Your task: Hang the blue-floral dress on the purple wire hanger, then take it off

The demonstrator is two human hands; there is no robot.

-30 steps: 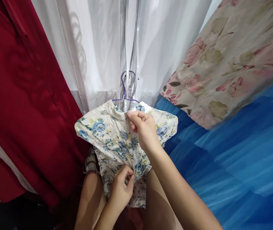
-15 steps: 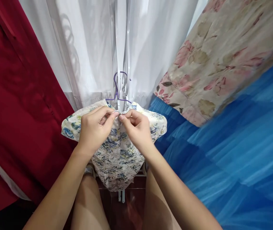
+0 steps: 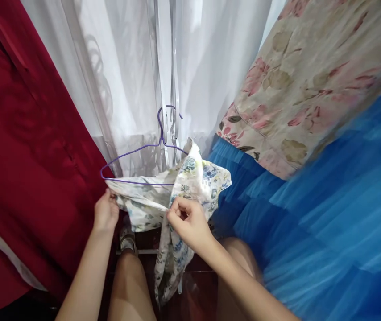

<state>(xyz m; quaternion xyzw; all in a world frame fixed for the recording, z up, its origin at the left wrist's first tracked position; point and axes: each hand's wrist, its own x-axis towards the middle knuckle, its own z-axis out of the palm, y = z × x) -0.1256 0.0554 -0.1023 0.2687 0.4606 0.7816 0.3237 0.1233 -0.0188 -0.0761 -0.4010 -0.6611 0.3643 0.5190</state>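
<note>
A white garment with a blue and yellow flower print (image 3: 185, 180) hangs by one shoulder on the right side of a purple hanger (image 3: 130, 150). The hanger's left arm is bare, and its hook is on a white metal stand (image 3: 164, 58). My left hand (image 3: 106, 211) is closed on the garment's edge, just under the hanger's left end. My right hand (image 3: 188, 218) pinches the garment's front edge near the middle. Between the hands the fabric is stretched and folded, and its lower part hangs bunched below my right hand.
White curtain-like fabric (image 3: 120, 80) hangs behind the stand. Red fabric (image 3: 33, 178) is on the left. On the right hang a beige floral cloth (image 3: 287, 102) and blue layered fabric (image 3: 311, 240). My legs straddle the stand's base over a dark red floor (image 3: 197, 298).
The garment's left shoulder has come off the hanger. My hands have moved apart, the left one down and leftward, the right one lower. The garment now hangs open and twisted.
</note>
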